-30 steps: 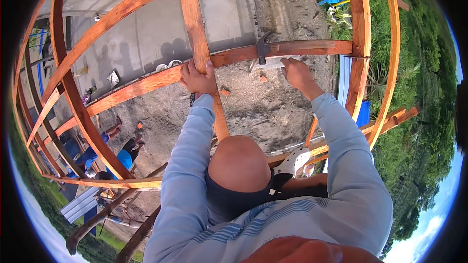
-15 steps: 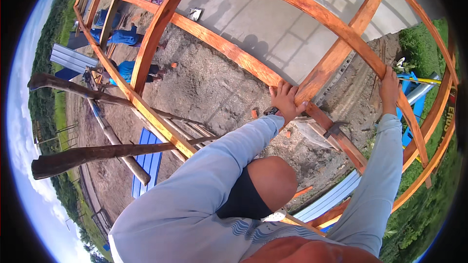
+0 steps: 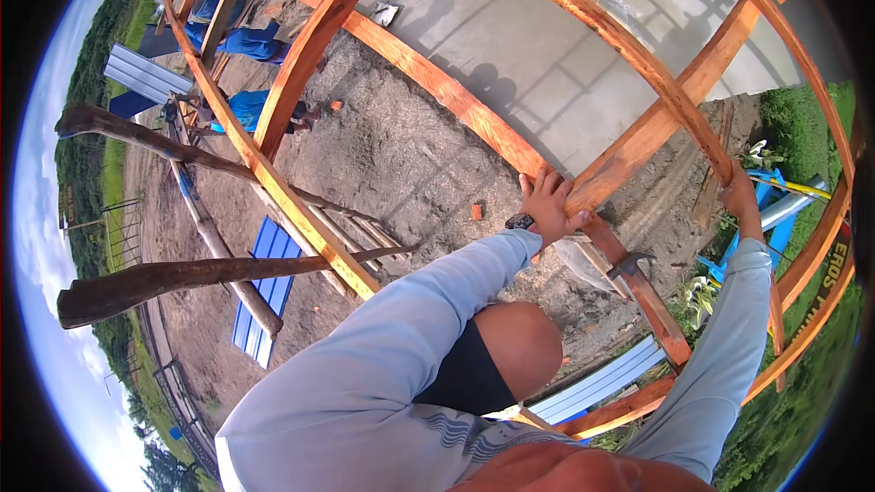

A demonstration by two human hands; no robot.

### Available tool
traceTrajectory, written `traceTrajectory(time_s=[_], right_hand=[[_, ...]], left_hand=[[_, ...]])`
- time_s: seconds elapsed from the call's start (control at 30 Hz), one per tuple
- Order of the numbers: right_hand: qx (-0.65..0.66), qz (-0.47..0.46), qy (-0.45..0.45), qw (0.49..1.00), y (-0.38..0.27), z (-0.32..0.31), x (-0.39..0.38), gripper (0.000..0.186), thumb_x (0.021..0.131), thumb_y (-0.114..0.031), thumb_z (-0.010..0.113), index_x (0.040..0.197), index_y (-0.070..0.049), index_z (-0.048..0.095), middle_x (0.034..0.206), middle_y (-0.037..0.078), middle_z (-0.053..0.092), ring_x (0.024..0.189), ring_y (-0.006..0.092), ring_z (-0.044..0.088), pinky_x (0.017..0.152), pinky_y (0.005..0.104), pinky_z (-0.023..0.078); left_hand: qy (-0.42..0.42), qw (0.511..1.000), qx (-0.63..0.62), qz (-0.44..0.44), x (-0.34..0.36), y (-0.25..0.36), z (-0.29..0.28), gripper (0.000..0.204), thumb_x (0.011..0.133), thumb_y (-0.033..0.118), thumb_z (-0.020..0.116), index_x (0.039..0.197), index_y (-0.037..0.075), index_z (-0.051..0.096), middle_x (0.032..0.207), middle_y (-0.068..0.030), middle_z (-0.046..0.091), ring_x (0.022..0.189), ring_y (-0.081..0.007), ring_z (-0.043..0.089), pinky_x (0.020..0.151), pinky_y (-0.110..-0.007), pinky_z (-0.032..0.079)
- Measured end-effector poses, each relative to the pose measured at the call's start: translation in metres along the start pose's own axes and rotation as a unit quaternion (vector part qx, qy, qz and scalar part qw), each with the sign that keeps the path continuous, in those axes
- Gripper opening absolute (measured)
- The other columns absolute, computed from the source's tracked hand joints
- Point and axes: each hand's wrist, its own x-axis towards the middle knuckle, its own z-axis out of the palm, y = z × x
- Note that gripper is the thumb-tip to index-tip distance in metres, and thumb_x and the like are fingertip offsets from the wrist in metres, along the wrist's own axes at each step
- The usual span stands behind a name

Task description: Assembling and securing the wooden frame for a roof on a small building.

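Note:
My left hand, with a dark watch at its wrist, rests with fingers spread on the joint where a long reddish timber beam meets a crossing beam. To the right, my right hand is closed around a narrower timber that passes over the crossing beam. Part of its grip is hidden from view. A claw hammer sits on a lower length of timber, between my forearms. My bent knee shows below the left hand.
Open timber framing surrounds me, high over gravelly ground and a grey concrete slab. Rough poles jut in at left. People in blue work below. Blue metal sheets lie on the ground; a blue frame stands at right.
The view has tilted slightly, shifting the framing and ground within it. Both hands stay at about the same spots on the timbers.

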Motion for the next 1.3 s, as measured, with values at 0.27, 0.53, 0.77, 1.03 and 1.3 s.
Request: traceTrajectory(time_s=[0.27, 0.53, 0.77, 1.03, 1.3], right_hand=[[-0.002, 0.086, -0.061, 0.994, -0.041, -0.012, -0.018, 0.023, 0.076, -0.004, 0.054, 0.099, -0.005, 0.057, 0.097, 0.02, 0.063, 0.093, 0.0356, 0.06, 0.076, 0.0445, 0.048], [0.021, 0.142, 0.014, 0.99, -0.104, -0.009, -0.016, 0.028, 0.077, -0.013, 0.056, 0.105, -0.01, 0.061, 0.101, 0.012, 0.063, 0.099, 0.0308, 0.057, 0.086, 0.0484, 0.038], [0.049, 0.107, -0.011, 0.993, -0.161, 0.032, -0.022, 0.03, 0.074, -0.015, 0.061, 0.104, -0.01, 0.059, 0.098, 0.013, 0.06, 0.1, 0.0318, 0.055, 0.089, 0.0465, 0.038], [-0.006, 0.113, 0.243, 0.963, -0.164, 0.066, -0.032, 0.021, 0.082, -0.016, 0.051, 0.101, -0.012, 0.059, 0.09, 0.01, 0.058, 0.096, 0.0282, 0.05, 0.091, 0.0441, 0.032], [0.112, 0.065, 0.018, 0.991, -0.152, -0.002, -0.178, 0.034, 0.079, -0.019, 0.058, 0.111, -0.008, 0.051, 0.091, 0.014, 0.06, 0.088, 0.0349, 0.058, 0.077, 0.0449, 0.046]], left_hand=[[0.022, 0.999, 0.018, 0.042, 0.014, 0.01, 0.023, 0.057, 0.075, 0.043, 0.063, 0.119, 0.009, 0.051, 0.124, -0.013, 0.045, 0.122, -0.035, 0.037, 0.098, -0.068, 0.017], [0.066, 0.993, -0.048, 0.086, 0.022, -0.009, 0.037, 0.056, 0.076, 0.043, 0.064, 0.116, 0.005, 0.054, 0.123, -0.0145, 0.048, 0.12, -0.0354, 0.04, 0.097, -0.066, 0.02], [0.051, 0.996, -0.009, 0.07, 0.014, -0.02, 0.023, 0.058, 0.077, 0.044, 0.061, 0.117, 0.003, 0.053, 0.125, -0.0163, 0.045, 0.121, -0.0349, 0.038, 0.098, -0.061, 0.023], [0.031, 0.997, 0.023, 0.071, 0.022, -0.017, 0.022, 0.059, 0.076, 0.048, 0.061, 0.118, 0.007, 0.051, 0.124, -0.0138, 0.046, 0.122, -0.036, 0.038, 0.099, -0.068, 0.016], [0.037, 0.997, 0.002, 0.064, 0.046, -0.04, 0.032, 0.061, 0.081, 0.049, 0.056, 0.118, 0.001, 0.05, 0.121, -0.018, 0.048, 0.114, -0.0367, 0.043, 0.093, -0.059, 0.029]])
